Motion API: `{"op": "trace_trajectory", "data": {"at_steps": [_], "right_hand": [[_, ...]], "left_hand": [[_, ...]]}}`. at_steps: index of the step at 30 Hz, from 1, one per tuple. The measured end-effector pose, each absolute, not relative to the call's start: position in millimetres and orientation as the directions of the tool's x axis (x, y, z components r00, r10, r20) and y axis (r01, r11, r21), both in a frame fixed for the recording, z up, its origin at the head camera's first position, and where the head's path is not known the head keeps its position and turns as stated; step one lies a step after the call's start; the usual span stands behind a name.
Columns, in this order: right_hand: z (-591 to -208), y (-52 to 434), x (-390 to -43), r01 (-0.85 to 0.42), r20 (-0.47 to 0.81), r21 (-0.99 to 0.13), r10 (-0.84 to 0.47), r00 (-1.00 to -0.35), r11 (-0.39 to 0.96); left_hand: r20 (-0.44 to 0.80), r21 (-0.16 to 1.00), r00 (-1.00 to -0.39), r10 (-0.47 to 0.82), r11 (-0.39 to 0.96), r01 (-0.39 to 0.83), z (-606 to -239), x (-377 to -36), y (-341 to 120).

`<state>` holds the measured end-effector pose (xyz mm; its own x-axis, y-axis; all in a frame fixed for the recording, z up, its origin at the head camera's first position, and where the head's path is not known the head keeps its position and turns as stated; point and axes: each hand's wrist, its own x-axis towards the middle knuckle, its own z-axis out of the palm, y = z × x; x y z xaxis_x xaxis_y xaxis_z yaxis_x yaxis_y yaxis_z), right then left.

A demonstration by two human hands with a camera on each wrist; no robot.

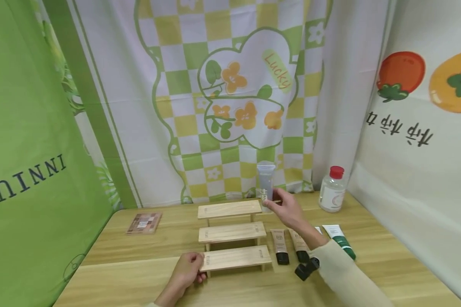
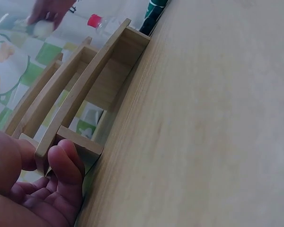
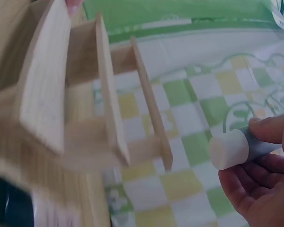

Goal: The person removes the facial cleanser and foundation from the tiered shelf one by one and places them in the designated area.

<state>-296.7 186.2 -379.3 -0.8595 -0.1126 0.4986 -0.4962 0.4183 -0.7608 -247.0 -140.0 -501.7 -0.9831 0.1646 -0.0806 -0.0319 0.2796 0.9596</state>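
My right hand (image 1: 290, 209) holds a grey-blue squeeze tube (image 1: 266, 183) upright, white cap down, beside the right end of the top step of a small wooden three-step rack (image 1: 234, 258). In the right wrist view the tube's white cap (image 3: 228, 150) points toward the rack, and thumb and fingers wrap its lower part. At the rack's front left corner, my left hand (image 1: 187, 269) pinches the end of the lowest step. The left wrist view shows its thumb above and fingers below that wooden board (image 2: 80, 90). Nothing stands on the three steps.
Right of the rack lie two beige BB cream tubes (image 1: 279, 247) with black caps and a white-and-green tube (image 1: 339, 241). Behind them stands a clear bottle (image 1: 332, 192) with a red cap. An eyeshadow palette (image 1: 144, 223) lies at the back left. Printed curtains (image 1: 111, 106) enclose the table.
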Motion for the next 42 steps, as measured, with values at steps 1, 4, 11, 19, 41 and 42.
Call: {"op": "trace_trajectory", "data": {"at_steps": [1,4,11,19,41,42], "right_hand": [[-381.8,195.7,-293.5,-0.484,0.492,-0.754,-0.106,-0.864,0.445],[-388.6,223.8,-287.0,-0.448,0.477,-0.731,-0.084,-0.875,0.514],[-400.6,291.3,-280.3,-0.328,0.427,-0.694,-0.001,-0.904,0.64],[-421.2,363.8,-278.1,-0.224,0.319,-0.678,0.006,-0.948,0.7],[-437.5,425.7,-269.4,0.244,-0.222,-0.711,0.119,-0.968,0.659],[-438.5,427.5,-270.0,0.256,-0.229,-0.7,0.129,-0.965,0.666]], "left_hand": [[-0.082,0.96,-0.983,0.165,0.278,-0.034,-502.2,-246.7,-140.7],[-0.09,0.958,-0.984,0.151,0.285,-0.044,-501.8,-245.7,-143.5],[-0.082,0.954,-0.987,0.137,0.296,-0.038,-498.7,-245.1,-145.7],[-0.089,0.956,-0.986,0.143,0.29,-0.044,-499.9,-246.3,-142.4],[-0.092,0.953,-0.99,0.105,0.297,-0.057,-496.7,-245.2,-143.2],[-0.092,0.953,-0.99,0.104,0.298,-0.057,-496.6,-245.2,-143.4]]}}
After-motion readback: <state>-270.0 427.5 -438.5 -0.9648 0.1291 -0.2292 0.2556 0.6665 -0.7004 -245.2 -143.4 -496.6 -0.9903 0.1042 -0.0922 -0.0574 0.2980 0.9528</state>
